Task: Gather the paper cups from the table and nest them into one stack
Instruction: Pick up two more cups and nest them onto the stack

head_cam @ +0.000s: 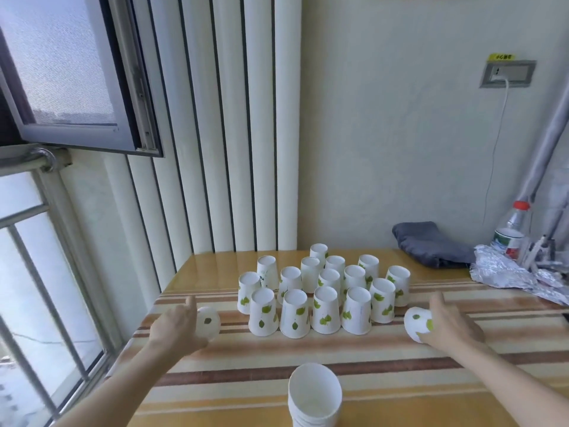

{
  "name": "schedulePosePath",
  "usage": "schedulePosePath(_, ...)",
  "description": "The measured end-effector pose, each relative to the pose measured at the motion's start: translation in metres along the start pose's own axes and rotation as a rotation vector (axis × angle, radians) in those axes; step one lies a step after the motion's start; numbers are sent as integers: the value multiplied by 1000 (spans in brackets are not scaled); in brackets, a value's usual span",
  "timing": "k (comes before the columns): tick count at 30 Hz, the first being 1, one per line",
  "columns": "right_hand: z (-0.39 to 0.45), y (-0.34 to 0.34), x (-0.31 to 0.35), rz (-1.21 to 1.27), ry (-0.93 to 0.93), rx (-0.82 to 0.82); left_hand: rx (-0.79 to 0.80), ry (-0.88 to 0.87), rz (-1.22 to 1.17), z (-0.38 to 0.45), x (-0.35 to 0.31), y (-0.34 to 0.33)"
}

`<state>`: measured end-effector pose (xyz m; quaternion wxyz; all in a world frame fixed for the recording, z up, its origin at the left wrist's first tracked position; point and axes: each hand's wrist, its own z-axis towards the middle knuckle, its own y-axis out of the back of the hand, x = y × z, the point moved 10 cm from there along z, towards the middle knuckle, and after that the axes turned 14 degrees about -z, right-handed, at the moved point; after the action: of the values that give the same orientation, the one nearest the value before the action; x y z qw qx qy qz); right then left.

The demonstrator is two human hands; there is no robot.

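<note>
Now, left hand: my left hand (177, 326) is wrapped around a cup (208, 322) lying on its side, its base pointing toward the middle of the table.
Right hand: my right hand (448, 323) is closed on a second cup (418, 324), also tipped sideways, base pointing inward.
Between my hands: a cluster of upside-down cups (323, 291) printed with green leaves, standing rim-down in rough rows, many touching their neighbours; both of my held cups sit just outside its front corners.
Stack: a nested stack (314, 399), mouth up, stands at the near edge of the table, in front of the cluster and between my forearms.
Table: a glossy striped table (246, 377) in brown and cream.
Far right: a folded grey cloth (431, 243), crumpled foil (508, 272) and a red-capped plastic bottle (511, 232), all well apart from the cups.
Left: a window (61, 87), hinged open.
</note>
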<state>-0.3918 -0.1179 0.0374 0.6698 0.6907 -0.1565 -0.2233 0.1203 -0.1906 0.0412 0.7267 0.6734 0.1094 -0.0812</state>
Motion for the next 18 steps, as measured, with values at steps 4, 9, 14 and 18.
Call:
schedulePosePath(4,-22,-3,-38,324,-149,41,-32,183,-542,-38,25,10)
schedulePosePath(9,-84,-33,-14,1480,-250,392,311,265,-1649,-97,-38,-20)
schedulePosePath(14,-142,-35,26,1831,-142,623,468,67,-1802,-129,-100,-21)
schedulePosePath(18,-156,-24,23,1715,-60,489,436,-186,-1684,-144,-138,-4)
